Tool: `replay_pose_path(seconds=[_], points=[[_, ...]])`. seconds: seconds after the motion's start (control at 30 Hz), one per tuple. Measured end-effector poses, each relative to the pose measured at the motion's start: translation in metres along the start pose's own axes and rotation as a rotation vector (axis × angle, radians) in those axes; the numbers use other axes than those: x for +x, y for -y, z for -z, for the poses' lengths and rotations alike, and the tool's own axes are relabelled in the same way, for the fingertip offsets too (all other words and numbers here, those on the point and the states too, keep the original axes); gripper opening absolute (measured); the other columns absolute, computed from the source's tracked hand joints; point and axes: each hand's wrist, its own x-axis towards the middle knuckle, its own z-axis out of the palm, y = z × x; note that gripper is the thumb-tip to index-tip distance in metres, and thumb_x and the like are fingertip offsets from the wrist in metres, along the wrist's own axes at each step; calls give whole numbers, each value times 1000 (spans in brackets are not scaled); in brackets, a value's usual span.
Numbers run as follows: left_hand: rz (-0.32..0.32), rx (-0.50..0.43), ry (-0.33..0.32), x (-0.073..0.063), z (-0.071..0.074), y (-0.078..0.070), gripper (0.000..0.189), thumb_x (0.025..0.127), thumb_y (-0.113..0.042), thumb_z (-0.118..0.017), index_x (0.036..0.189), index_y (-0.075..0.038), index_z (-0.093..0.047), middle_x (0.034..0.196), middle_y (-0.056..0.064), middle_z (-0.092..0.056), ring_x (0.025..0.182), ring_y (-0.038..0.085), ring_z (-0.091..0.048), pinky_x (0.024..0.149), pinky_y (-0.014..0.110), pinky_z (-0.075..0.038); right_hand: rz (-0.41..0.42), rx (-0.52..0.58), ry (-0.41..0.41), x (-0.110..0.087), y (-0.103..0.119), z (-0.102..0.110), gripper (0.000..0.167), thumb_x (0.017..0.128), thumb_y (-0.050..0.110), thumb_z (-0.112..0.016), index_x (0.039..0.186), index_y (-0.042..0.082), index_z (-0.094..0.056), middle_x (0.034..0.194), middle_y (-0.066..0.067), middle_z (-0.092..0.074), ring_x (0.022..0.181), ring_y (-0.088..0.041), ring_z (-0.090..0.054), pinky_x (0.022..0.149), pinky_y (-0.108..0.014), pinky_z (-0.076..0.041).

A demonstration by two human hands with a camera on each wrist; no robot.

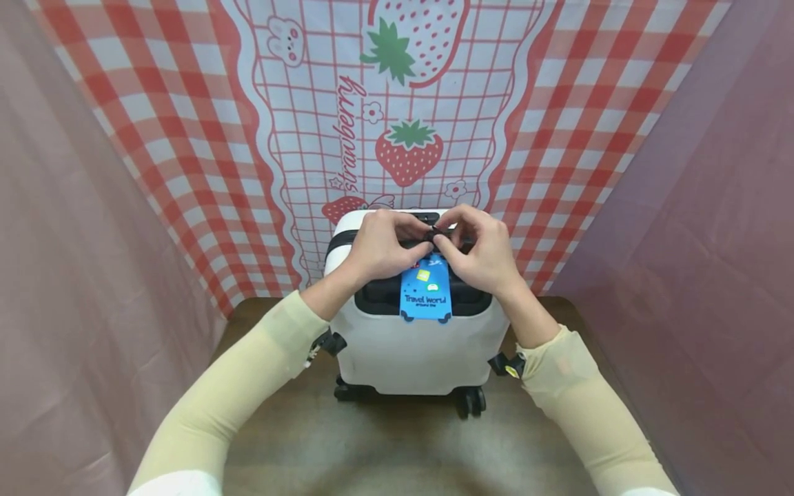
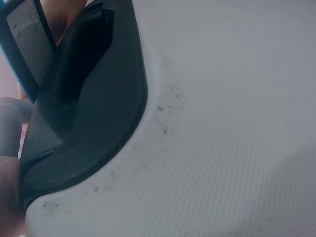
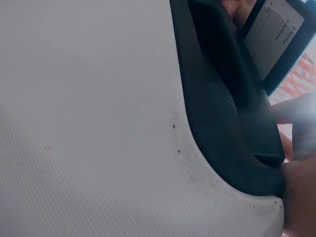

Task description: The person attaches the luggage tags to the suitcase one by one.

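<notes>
A white suitcase stands upright on its black wheels. From its top handle area hangs a blue luggage tag printed "Travel World". My left hand and right hand meet above the tag, thumbs and fingertips pinching its small black strap. How the strap ends lie is hidden by the fingers. Seen from the right wrist, the back of the tag bears a white name and address card. The left wrist view shows the tag's edge beside the suitcase's black handle recess.
Under the suitcase is a brown wooden table. A red-and-white checked cloth with strawberries hangs right behind it. Pinkish curtains close in both sides. Small dark devices sit at both wrists.
</notes>
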Motion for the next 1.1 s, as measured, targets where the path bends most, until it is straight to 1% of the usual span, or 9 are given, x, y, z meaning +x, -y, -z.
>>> replay_pose_path(seconds=[0.27,0.47,0.73,0.93,1.1], points=[[-15,-2,-4,-1,0,0,25,93,-20,-80,113,-6,-82,104,8,-84,97,19,-81,91,33,-64,21,-42,5,-1,2,0,14,91,11,-79,102,5,-74,77,-6,-67,66,-13,-54,54,-20,-41],[-12,6,-10,-2,0,-2,25,93,-21,-80,113,-7,-82,104,7,-84,96,19,-81,91,33,-64,13,-66,-10,-2,3,0,12,91,11,-79,100,4,-76,78,-8,-68,66,-13,-54,60,-22,-43],[-3,14,-19,-1,-1,-2,25,92,-22,-80,113,-8,-82,103,7,-84,96,18,-81,91,33,-64,22,-80,-6,-1,4,-1,12,91,11,-79,101,4,-78,81,-8,-71,66,-13,-55,62,-23,-44],[-4,23,-19,-2,-1,-2,26,93,-24,-81,114,-8,-82,104,7,-84,97,19,-81,92,33,-64,22,-100,-28,-1,5,-1,12,92,12,-80,100,4,-80,81,-9,-70,66,-14,-54,62,-23,-43],[-2,19,-22,-2,0,-2,26,92,-24,-81,113,-8,-82,104,6,-84,97,18,-81,92,33,-64,21,-120,-36,-2,4,-2,14,92,12,-80,103,3,-80,84,-9,-72,65,-14,-55,60,-20,-44]])
